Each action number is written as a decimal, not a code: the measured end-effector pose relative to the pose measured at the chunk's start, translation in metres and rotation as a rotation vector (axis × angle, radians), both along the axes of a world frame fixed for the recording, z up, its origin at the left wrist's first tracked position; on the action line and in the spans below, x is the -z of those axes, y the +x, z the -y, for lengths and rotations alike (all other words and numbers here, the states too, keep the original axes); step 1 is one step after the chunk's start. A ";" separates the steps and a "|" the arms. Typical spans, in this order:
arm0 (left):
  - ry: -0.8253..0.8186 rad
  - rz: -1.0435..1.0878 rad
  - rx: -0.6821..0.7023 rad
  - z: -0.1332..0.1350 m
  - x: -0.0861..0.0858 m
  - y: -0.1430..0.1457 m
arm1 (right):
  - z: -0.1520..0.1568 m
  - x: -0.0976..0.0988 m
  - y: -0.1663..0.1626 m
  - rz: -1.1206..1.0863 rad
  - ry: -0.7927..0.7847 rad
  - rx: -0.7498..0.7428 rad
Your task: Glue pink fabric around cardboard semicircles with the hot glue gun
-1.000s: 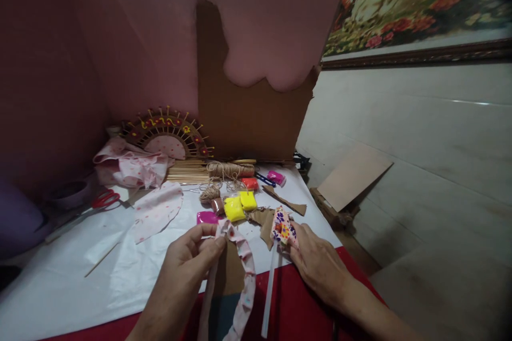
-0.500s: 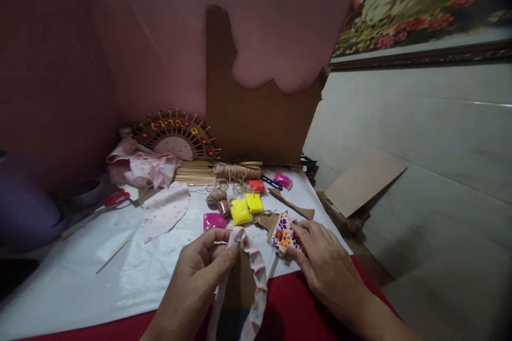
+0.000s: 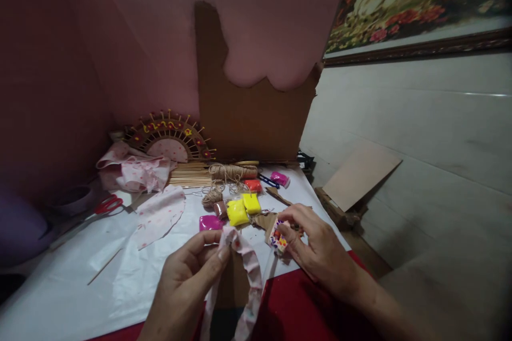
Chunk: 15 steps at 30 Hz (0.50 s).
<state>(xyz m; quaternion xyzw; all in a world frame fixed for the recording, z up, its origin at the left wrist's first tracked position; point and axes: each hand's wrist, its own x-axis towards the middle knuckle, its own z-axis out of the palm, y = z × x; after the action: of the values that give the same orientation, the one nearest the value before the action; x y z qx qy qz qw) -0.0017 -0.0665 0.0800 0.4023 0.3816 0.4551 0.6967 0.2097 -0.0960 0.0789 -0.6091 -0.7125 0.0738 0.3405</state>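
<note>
My left hand (image 3: 188,274) pinches the top of a ruffled pink fabric strip (image 3: 250,277) that loops down over a brown cardboard piece (image 3: 234,282) at the table's near edge. My right hand (image 3: 316,248) closes its fingers round a small flower-painted piece (image 3: 277,236), tilted and partly hidden by the fingers. Just beyond both hands lie yellow clay packs (image 3: 243,208), a magenta clay pack (image 3: 210,222) and scraps of brown cardboard (image 3: 264,220).
White paper (image 3: 80,277) covers the table over a red cloth (image 3: 292,309). Red-handled scissors (image 3: 106,205), pink spotted fabric (image 3: 158,216), a skewer (image 3: 104,266), twine (image 3: 232,172), a stick bundle and a decorated half-round fan (image 3: 168,136) lie further back. A pink-and-cardboard backdrop (image 3: 248,90) stands behind.
My right hand lifted the flower-painted piece off the table and curled round it, turning it. A white stick seen beside it earlier is hidden now. My left hand kept its pinch on the strip.
</note>
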 end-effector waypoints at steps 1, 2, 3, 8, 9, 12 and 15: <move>-0.008 -0.019 -0.025 0.000 -0.001 -0.001 | 0.000 0.008 0.008 0.111 -0.057 0.077; -0.014 -0.032 -0.035 -0.001 -0.001 -0.001 | 0.002 0.017 0.015 0.198 -0.116 0.130; -0.019 -0.039 -0.038 0.000 -0.002 -0.001 | 0.004 0.026 0.021 0.253 -0.172 0.146; -0.040 -0.029 -0.033 0.003 -0.003 0.000 | 0.011 0.050 0.031 0.114 -0.137 0.100; -0.035 -0.034 -0.034 0.002 -0.002 0.000 | 0.011 0.049 0.031 0.036 -0.126 0.102; -0.012 -0.055 -0.028 -0.001 0.001 -0.001 | 0.009 0.041 0.036 -0.213 -0.134 0.101; 0.017 -0.082 0.020 -0.007 0.004 0.001 | 0.006 0.036 0.043 -0.323 -0.121 0.100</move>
<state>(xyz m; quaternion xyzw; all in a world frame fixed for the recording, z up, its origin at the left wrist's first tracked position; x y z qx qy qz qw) -0.0003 -0.0594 0.0761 0.4303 0.4018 0.4343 0.6817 0.2525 -0.1016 0.0431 -0.6434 -0.6116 0.1965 0.4163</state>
